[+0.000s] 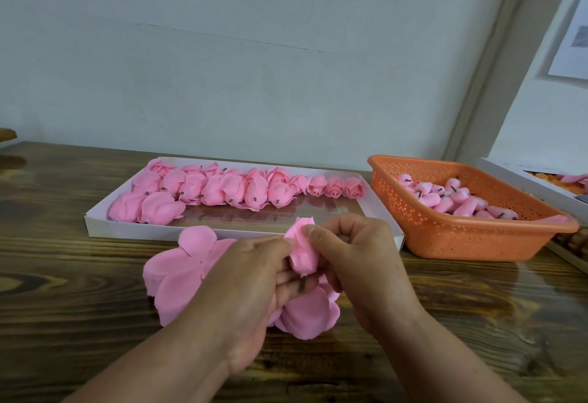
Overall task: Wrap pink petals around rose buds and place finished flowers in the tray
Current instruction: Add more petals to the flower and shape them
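Roughly midway, by my reckoning: the tray (95, 227) on the bench (63, 275) holds about two rows of finished flowers (222, 188) along its far side, near half bare; the basket (471, 237) holds many unwrapped buds. Both hands meet over the bench just before the tray, left hand (254, 278) and right hand (356, 259) pinching one bud (304, 251), pale pink, tightly furled, short dark stem pointing down. Loose petals (181, 272) lie fanned beneath, not yet wrapped.
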{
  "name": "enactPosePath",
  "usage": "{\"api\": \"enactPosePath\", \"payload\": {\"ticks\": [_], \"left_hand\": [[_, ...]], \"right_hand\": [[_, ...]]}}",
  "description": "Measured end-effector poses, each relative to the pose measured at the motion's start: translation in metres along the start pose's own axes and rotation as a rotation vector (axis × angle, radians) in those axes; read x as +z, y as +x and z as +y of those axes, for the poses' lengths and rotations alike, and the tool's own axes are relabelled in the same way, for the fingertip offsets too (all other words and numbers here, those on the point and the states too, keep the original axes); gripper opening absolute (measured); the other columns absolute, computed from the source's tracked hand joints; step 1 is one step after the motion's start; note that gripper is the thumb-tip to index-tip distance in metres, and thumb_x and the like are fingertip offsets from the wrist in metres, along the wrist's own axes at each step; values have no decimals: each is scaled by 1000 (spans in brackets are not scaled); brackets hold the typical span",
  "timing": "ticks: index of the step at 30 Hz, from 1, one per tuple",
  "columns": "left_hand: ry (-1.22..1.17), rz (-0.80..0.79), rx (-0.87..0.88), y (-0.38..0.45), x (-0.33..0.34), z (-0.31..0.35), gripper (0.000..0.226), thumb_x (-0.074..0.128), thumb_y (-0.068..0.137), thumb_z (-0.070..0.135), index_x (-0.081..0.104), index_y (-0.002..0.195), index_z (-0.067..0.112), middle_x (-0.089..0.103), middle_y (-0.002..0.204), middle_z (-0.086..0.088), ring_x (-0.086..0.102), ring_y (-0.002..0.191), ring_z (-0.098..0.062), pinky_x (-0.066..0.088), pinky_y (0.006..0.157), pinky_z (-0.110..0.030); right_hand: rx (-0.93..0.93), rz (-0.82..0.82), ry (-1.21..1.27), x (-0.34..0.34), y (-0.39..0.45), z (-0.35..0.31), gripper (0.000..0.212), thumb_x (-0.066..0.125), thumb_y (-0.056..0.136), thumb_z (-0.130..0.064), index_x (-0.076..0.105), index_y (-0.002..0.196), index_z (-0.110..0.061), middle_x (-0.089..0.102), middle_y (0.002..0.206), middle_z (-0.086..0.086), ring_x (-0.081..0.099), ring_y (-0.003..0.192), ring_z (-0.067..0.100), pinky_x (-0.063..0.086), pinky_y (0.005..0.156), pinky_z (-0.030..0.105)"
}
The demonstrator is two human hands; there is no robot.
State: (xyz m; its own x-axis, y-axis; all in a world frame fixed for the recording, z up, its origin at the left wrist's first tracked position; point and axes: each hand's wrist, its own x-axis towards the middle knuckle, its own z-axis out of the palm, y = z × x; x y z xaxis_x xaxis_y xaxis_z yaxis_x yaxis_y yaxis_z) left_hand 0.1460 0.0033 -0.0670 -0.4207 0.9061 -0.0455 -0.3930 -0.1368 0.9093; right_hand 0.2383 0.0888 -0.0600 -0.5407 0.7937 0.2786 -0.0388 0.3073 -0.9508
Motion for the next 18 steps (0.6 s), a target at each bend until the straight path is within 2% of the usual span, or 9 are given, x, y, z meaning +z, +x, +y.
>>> {"api": "enactPosePath", "payload": {"ticks": [3,8,11,18], "left_hand": [[-25,-10,-19,0,-1,1,30,43,91,-2,69,80,-11,73,88,-24,74,80,-28,57,60,-23],[-67,23,-38,0,-2,2,35,47,97,13,72,83,-6,73,88,-24,74,80,-29,58,60,-23],[-99,44,-70,2,-3,2,30,46,98,14,68,94,-6,73,89,-23,74,81,-28,59,62,-26],[-223,-21,-166,5,-7,7,23,53,90,4,67,98,-13,71,96,-27,73,85,-30,60,68,-30]], "right_hand": [[-12,-2,-3,0,0,0,25,66,82,-9,56,60,-5,50,39,-4,43,32,3,34,34,14],[-56,-19,-17,2,-2,0,23,66,83,-11,58,62,-7,52,41,-4,45,34,2,35,37,14],[-76,-32,-14,2,-3,0,22,66,83,-11,59,63,-7,53,42,-3,46,36,2,37,38,14],[-131,-43,15,0,-3,0,20,65,84,-10,62,66,-2,56,46,1,47,37,4,38,39,16]]}}
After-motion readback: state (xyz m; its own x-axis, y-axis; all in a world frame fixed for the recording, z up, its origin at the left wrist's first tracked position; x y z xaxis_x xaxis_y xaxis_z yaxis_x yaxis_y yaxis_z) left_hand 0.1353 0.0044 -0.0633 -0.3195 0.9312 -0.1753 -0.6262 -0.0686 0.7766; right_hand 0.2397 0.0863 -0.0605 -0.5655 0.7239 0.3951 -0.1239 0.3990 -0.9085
